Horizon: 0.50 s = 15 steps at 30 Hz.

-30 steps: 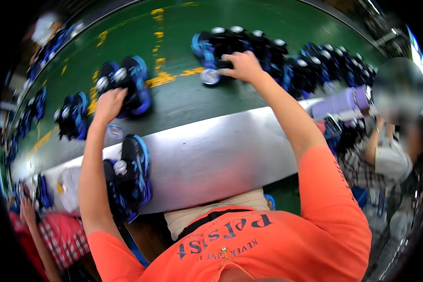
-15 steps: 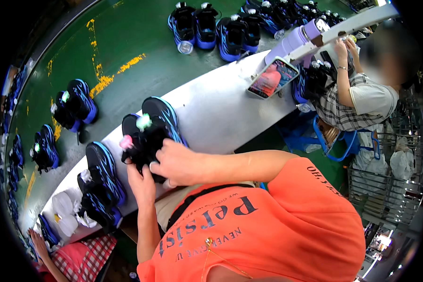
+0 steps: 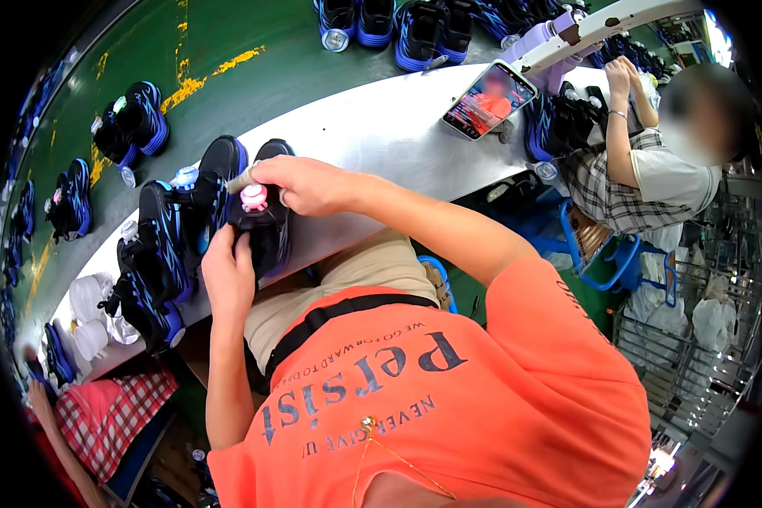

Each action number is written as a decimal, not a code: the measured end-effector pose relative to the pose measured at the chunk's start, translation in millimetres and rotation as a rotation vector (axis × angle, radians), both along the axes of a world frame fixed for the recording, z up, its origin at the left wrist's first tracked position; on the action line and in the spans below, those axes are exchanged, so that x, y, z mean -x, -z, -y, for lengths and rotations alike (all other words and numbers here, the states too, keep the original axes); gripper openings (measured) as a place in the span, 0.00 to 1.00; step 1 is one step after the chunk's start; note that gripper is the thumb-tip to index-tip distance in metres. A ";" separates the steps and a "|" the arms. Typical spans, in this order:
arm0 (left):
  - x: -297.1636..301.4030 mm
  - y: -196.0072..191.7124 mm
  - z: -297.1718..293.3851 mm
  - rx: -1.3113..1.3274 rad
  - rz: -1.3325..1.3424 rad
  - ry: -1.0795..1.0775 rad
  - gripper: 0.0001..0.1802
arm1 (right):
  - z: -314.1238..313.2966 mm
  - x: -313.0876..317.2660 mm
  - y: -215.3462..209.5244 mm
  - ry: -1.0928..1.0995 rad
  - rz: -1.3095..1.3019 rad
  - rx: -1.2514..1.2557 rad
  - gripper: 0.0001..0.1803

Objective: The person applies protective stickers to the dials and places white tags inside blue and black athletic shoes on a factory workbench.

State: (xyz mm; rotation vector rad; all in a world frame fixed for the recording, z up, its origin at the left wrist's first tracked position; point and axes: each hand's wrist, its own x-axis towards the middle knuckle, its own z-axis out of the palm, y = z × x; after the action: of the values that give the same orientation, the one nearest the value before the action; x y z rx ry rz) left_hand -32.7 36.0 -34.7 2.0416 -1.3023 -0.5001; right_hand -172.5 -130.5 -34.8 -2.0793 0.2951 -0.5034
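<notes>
A black and blue sneaker (image 3: pixel 267 241) with a round pink ornament (image 3: pixel 254 198) on its upper lies on the pale bench in front of me. My left hand (image 3: pixel 229 269) grips its near end, thumb and fingers closed on the side. Bent over its upper, my right hand (image 3: pixel 306 184) has its fingers closed on the shoe beside the ornament. A beige bit (image 3: pixel 241 179) shows at the right fingertips; I cannot tell whether it is a finger cover or a strip. Touching this shoe on the left is another sneaker (image 3: pixel 220 161) with a light blue ornament (image 3: pixel 184 176).
More sneakers (image 3: pixel 157 245) and white wrapped bundles (image 3: pixel 89 300) line the left of the bench (image 3: pixel 372 127). A phone (image 3: pixel 489 100) stands at right by a metal arm (image 3: pixel 610 32). Co-workers sit at both sides. Shoe pairs (image 3: pixel 140 118) rest on the green surface beyond.
My right hand has moved up and forward on the shoe. The held sneaker now sits apart in angle from its mate, which shifted left. The mate's ornament looks blue instead of green.
</notes>
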 end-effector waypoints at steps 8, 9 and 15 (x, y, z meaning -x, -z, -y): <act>16.4 16.2 10.4 -0.033 -0.071 0.053 0.11 | 13.5 24.1 -7.2 -0.191 -0.164 0.030 0.30; 20.5 14.4 12.1 -0.053 -0.042 0.054 0.11 | 13.1 23.0 -4.5 -0.177 -0.166 0.036 0.30; 25.1 26.1 20.2 0.048 -0.146 -0.089 0.11 | -3.9 27.7 -9.4 -0.148 -0.252 0.412 0.27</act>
State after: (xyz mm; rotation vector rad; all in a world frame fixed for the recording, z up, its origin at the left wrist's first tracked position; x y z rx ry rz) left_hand -57.7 15.8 -60.8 1.9749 -1.1217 -0.5612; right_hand -200.2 -126.6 -25.3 -2.5497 0.1913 -0.2227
